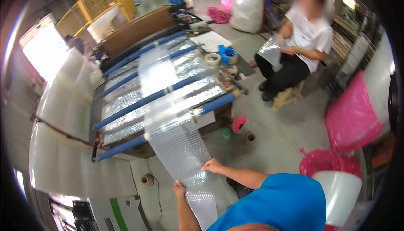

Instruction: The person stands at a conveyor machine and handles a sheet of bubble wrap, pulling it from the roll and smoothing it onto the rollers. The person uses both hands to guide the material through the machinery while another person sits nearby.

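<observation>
A long strip of clear bubble wrap runs off the machine's front roller and hangs down toward me. My left hand is closed on its left edge, with some fingers hidden. A little higher, my right hand pinches the opposite edge between thumb and fingers. Below my hands the strip carries on past my forearms, and a folded or doubled part shows there.
The machine bed with blue rollers stands ahead. Tape rolls lie at its right corner. A seated co-worker holds a clear bag. Cardboard cores stand on the floor. Pink bags are at right.
</observation>
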Tool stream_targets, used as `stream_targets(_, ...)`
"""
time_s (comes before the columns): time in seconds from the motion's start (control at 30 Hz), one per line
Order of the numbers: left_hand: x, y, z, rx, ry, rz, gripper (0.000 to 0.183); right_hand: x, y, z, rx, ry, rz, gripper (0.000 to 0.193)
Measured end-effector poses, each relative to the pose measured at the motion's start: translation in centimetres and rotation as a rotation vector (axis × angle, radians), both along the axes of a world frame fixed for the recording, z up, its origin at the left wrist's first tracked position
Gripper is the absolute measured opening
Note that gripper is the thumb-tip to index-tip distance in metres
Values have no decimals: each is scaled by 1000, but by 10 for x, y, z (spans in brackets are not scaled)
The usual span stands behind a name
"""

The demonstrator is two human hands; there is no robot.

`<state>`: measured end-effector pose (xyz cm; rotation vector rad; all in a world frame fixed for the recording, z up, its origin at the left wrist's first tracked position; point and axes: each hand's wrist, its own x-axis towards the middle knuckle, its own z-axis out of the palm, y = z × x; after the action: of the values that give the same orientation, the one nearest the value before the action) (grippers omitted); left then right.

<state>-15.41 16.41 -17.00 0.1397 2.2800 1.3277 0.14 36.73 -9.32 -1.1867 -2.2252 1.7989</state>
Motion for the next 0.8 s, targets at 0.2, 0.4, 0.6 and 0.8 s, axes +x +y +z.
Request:
stream_targets(0.2, -33, 29, 59, 56, 185, 13, 41, -32, 30, 39, 50, 195, -119, 24)
stream_targets(0.4, 13, 4, 134, 147, 98, -41, 48, -17, 14, 76, -8, 307, -171, 24)
stream_targets(0.6, 22, -14, 142, 7, 130, -138, 71, 22, -63, 108, -90, 419, -308, 26)
stream_targets(0.8, 49, -43, 193, -22, 102, -258, 78, 72, -90, 110, -214, 206, -10, 31)
